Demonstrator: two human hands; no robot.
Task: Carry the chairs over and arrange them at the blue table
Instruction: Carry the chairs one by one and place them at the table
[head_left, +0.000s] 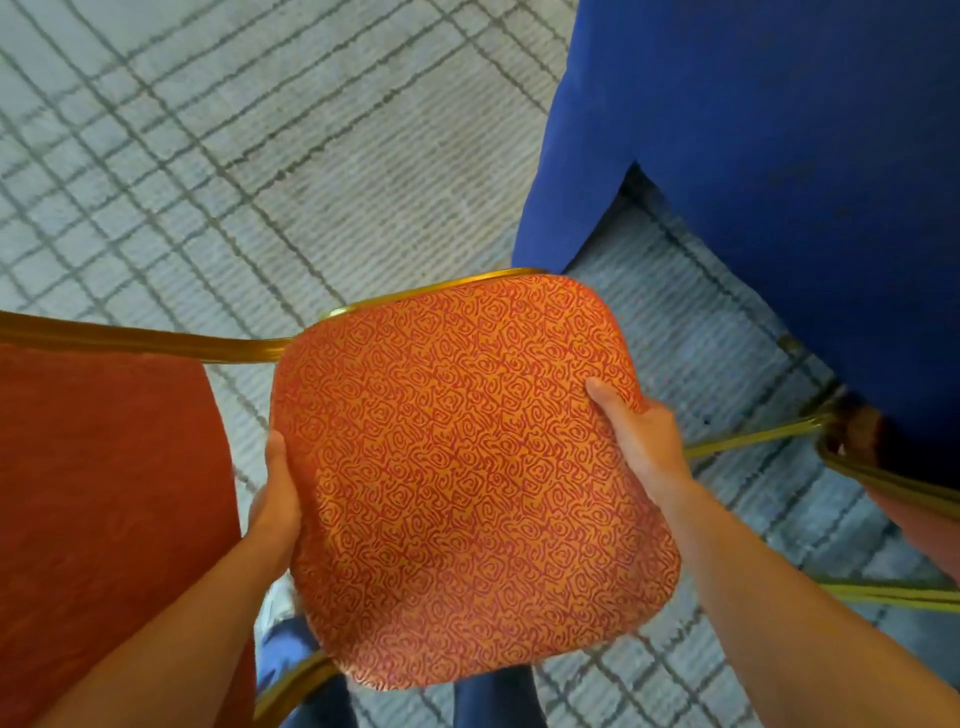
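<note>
From the head camera we look down on an orange chair (467, 467), its cushion printed with dark red squiggles. It fills the middle of the view. We cannot tell whether this padded face is the seat or the back. A gold frame (441, 288) runs along its far edge.

Our left hand (275, 499) grasps the cushion's left edge, thumb lying along the side and the fingers hidden behind it. Our right hand (639, 436) grasps the right edge, thumb pressed on the patterned face and the fingers tucked out of sight underneath.

The blue table (779, 182), draped in cloth, stands at the upper right. The chair's far right corner sits just beside the hanging cloth, and we cannot tell if they touch.

A second chair (104, 493) in plain red fabric lies close on the left, its gold bar reaching behind the held cushion. A third chair (883, 467) shows at the right, partly under the cloth.

Below everything is a grey carpet (234, 156) with dark grid lines. Our jeans (285, 654) and a pale shoe (272, 603) show beneath the cushion.
</note>
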